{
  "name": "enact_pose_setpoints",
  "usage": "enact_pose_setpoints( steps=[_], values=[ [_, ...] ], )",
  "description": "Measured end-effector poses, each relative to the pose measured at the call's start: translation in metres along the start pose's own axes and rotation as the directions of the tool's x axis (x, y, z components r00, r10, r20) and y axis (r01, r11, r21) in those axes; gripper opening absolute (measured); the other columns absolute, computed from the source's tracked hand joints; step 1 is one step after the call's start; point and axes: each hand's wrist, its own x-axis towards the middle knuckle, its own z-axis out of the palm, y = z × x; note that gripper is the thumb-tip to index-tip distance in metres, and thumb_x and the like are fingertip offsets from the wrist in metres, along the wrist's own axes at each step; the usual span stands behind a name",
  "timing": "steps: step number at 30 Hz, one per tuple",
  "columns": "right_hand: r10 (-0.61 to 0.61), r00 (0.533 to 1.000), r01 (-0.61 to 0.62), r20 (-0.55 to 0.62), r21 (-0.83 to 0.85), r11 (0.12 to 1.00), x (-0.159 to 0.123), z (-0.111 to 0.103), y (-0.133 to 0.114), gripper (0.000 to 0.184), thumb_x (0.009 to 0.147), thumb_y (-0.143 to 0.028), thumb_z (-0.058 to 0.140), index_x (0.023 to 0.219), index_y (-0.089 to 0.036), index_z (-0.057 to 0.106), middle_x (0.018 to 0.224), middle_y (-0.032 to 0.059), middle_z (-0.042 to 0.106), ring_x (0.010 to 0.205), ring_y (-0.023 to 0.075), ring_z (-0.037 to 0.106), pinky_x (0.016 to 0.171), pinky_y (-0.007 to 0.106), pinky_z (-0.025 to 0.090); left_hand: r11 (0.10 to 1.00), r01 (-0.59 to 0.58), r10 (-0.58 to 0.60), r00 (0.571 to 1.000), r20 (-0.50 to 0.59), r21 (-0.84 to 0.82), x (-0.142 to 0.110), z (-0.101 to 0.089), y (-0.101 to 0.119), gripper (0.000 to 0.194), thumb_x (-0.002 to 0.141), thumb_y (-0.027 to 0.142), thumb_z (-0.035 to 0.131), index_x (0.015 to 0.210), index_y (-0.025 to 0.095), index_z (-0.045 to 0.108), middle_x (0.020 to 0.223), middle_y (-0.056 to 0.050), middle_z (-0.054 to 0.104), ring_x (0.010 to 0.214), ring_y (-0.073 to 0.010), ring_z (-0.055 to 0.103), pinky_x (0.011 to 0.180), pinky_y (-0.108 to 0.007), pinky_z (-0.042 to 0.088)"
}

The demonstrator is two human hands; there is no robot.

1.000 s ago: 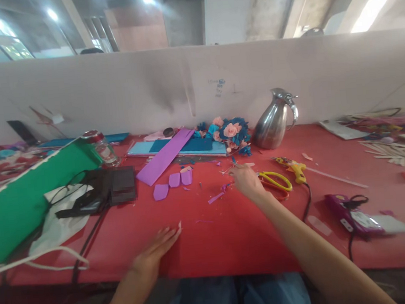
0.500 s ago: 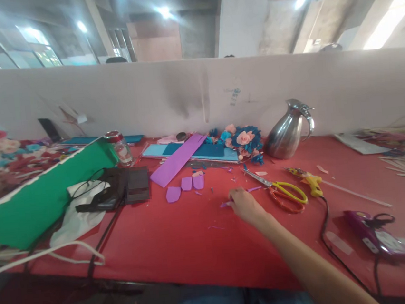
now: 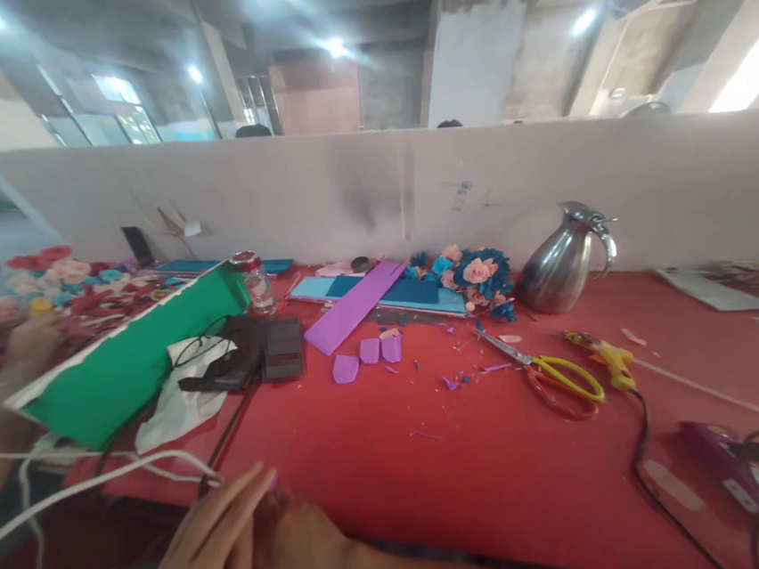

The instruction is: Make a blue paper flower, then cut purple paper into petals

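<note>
My left hand (image 3: 207,547) is at the table's front edge with its fingers stretched out and close together. Against it lies my right hand (image 3: 307,542), blurred, its fingers mostly hidden behind the left. A tiny bit of purple (image 3: 274,481) shows at the left fingertips; what it belongs to is hidden. Beyond the hands, small purple scraps (image 3: 453,383) lie on the red tabletop (image 3: 368,447). Several purple cut pieces (image 3: 345,368) rest near a long purple strip (image 3: 355,309). Scissors with yellow and orange handles (image 3: 563,379) lie to the right.
A green box (image 3: 139,366), a black case (image 3: 226,362) and white cables (image 3: 102,472) crowd the left. Behind stand a red-lidded jar (image 3: 255,283), paper flowers (image 3: 478,270) and a steel jug (image 3: 565,262). A yellow glue gun (image 3: 615,365) and a purple device (image 3: 750,472) lie right. Another person's hand (image 3: 36,340) is far left.
My right hand has left the purple scraps and moved down and left to the table edge. My left hand has come into view beside it. The view has shifted slightly.
</note>
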Motion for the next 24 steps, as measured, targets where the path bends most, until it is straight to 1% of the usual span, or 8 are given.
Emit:
enact_pose_setpoints(
  steps=[2, 5, 9, 11, 13, 18, 20, 24],
  values=[
    [-0.029, 0.991, 0.022, -0.130, -0.053, 0.998, -0.008, 0.003, 0.002, 0.030, 0.077, -0.028, 0.062, 0.101, -0.011, 0.062, 0.101, 0.0111, 0.067, 0.089, 0.0223, 0.060, 0.076, 0.033, 0.053, 0.993, 0.097, -0.093, 0.994, 0.055, -0.071, 0.039, 0.018, 0.005, 0.028, 0.083, 0.029, 0.052, 0.106, 0.029, 0.069, 0.107, -0.002, 0.072, 0.098, -0.0201, 0.066, 0.089, -0.030, 0.051],
    [0.065, 0.981, -0.072, -0.185, -0.036, 0.997, -0.040, -0.008, 0.022, 0.009, 0.080, -0.022, 0.058, 0.086, -0.016, 0.062, 0.076, 0.0039, 0.067, 0.070, 0.0179, 0.059, 0.066, 0.029, 0.049, 0.950, 0.266, -0.217, 0.940, 0.262, -0.167, 0.086, 0.056, 0.008, 0.025, 0.083, 0.031, 0.050, 0.093, 0.024, 0.072, 0.100, -0.003, 0.074, 0.091, -0.0195, 0.069, 0.084, -0.029, 0.053],
    [0.349, 0.901, -0.343, -0.257, 0.069, 0.937, -0.100, -0.030, 0.061, 0.022, 0.091, -0.022, 0.045, 0.077, -0.022, 0.062, 0.067, 0.0006, 0.066, 0.061, 0.0150, 0.059, 0.057, 0.024, 0.041, 0.849, 0.522, -0.444, 0.784, 0.434, -0.075, 0.132, 0.112, 0.002, 0.032, 0.080, 0.026, 0.053, 0.106, 0.016, 0.070, 0.098, -0.008, 0.075, 0.088, -0.0200, 0.070, 0.076, -0.025, 0.052],
    [0.510, 0.805, -0.506, -0.304, 0.098, 0.857, -0.136, -0.041, 0.088, 0.028, 0.092, -0.019, 0.040, 0.078, -0.022, 0.064, 0.070, 0.0025, 0.067, 0.064, 0.0161, 0.062, 0.060, 0.025, 0.043, 0.845, 0.533, -0.508, 0.768, 0.391, 0.051, 0.155, 0.135, -0.004, 0.034, 0.082, 0.024, 0.050, 0.110, 0.016, 0.068, 0.100, -0.009, 0.074, 0.092, -0.0214, 0.068, 0.079, -0.027, 0.050],
    [0.658, 0.629, -0.675, -0.415, 0.130, 0.727, -0.177, -0.050, 0.123, 0.026, 0.090, -0.020, 0.040, 0.088, -0.021, 0.066, 0.084, 0.0070, 0.070, 0.076, 0.0190, 0.064, 0.069, 0.028, 0.047, 0.844, 0.527, -0.523, 0.771, 0.364, 0.097, 0.177, 0.152, -0.009, 0.033, 0.080, 0.018, 0.051, 0.107, 0.015, 0.069, 0.105, -0.013, 0.072, 0.098, -0.0246, 0.066, 0.085, -0.030, 0.047],
    [0.788, 0.319, -0.936, -0.526, -0.042, 0.351, -0.282, -0.060, 0.210, 0.035, 0.079, -0.012, 0.044, 0.106, -0.014, 0.067, 0.110, 0.0157, 0.067, 0.105, 0.0303, 0.061, 0.094, 0.045, 0.044, 0.854, 0.491, -0.517, 0.776, 0.361, 0.170, 0.217, 0.179, -0.018, 0.025, 0.077, 0.016, 0.053, 0.092, 0.015, 0.073, 0.100, -0.017, 0.072, 0.101, -0.0277, 0.064, 0.085, -0.030, 0.046],
    [0.837, 0.278, -0.957, -0.472, -0.063, 0.282, -0.311, -0.055, 0.232, 0.037, 0.076, -0.011, 0.046, 0.105, -0.014, 0.068, 0.109, 0.0154, 0.068, 0.105, 0.0300, 0.062, 0.093, 0.043, 0.045, 0.846, 0.495, -0.532, 0.760, 0.373, 0.199, 0.228, 0.186, -0.023, 0.024, 0.075, 0.016, 0.054, 0.088, 0.014, 0.073, 0.094, -0.018, 0.072, 0.096, -0.0291, 0.066, 0.080, -0.031, 0.047],
    [0.853, 0.334, -0.938, -0.402, -0.058, 0.341, -0.329, -0.046, 0.247, 0.045, 0.070, -0.006, 0.044, 0.106, -0.018, 0.068, 0.118, 0.0098, 0.066, 0.112, 0.0248, 0.060, 0.098, 0.036, 0.043, 0.804, 0.532, -0.594, 0.703, 0.391, 0.266, 0.244, 0.194, -0.035, 0.020, 0.065, 0.016, 0.061, 0.081, 0.012, 0.072, 0.087, -0.021, 0.072, 0.087, -0.0319, 0.068, 0.071, -0.034, 0.049]
  ],
)
